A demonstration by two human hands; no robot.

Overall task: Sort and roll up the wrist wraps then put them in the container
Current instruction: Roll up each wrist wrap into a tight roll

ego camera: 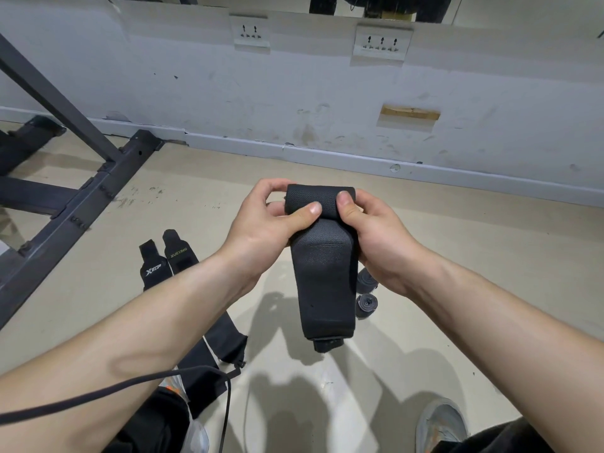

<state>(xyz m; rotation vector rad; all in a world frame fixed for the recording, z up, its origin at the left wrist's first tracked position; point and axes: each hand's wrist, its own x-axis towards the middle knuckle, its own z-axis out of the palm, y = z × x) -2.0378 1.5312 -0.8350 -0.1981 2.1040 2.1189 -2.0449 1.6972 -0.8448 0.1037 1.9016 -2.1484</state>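
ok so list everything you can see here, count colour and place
held wrist wrap: 1, black, half rolled in both hands
flat wrist wraps: 2, black, floor left, printed XTEP and XUEYING
rolled wrist wraps: 2, dark grey, floor right of held wrap
loose straps: count unclear, black, floor under left forearm
metal frame: 1, dark grey, far left
wall sockets: 2, white, on wall
cable: 1, black, lower left
shoe: 1, grey, bottom right
hands: left hand and right hand, both gripping the roll

bare forearms point(114, 338), black trousers point(510, 439), a grey shoe point(441, 423), and a thin black cord point(130, 385) across the left arm.
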